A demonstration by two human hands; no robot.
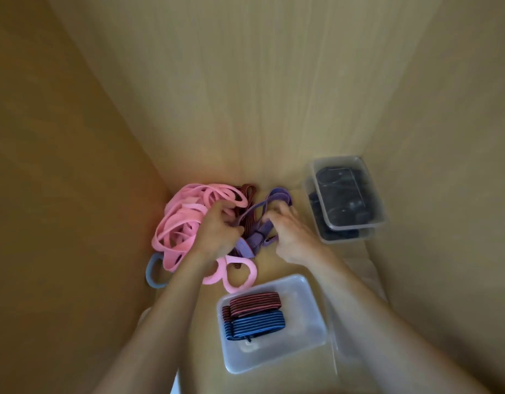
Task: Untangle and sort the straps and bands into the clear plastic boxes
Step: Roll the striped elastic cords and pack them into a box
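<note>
Head: left hand point(217, 233), right hand point(292, 237), curled round purple strap point(247, 247).

All of this goes on inside a cupboard-like nook of pale wood. The back panel point(245, 81) fills the upper middle of the frame, its grain running in fine vertical lines. The left side panel point(46, 166) slants along the left edge and looks darker, more of an amber brown (it sits in shade). The right side panel point(458, 137) takes up the right edge in the same light tone as the back. The wooden floor point(207, 314) lies at lower centre. A small white sliver point(175, 386) shows at the bottom edge, too blurred to identify.
</note>
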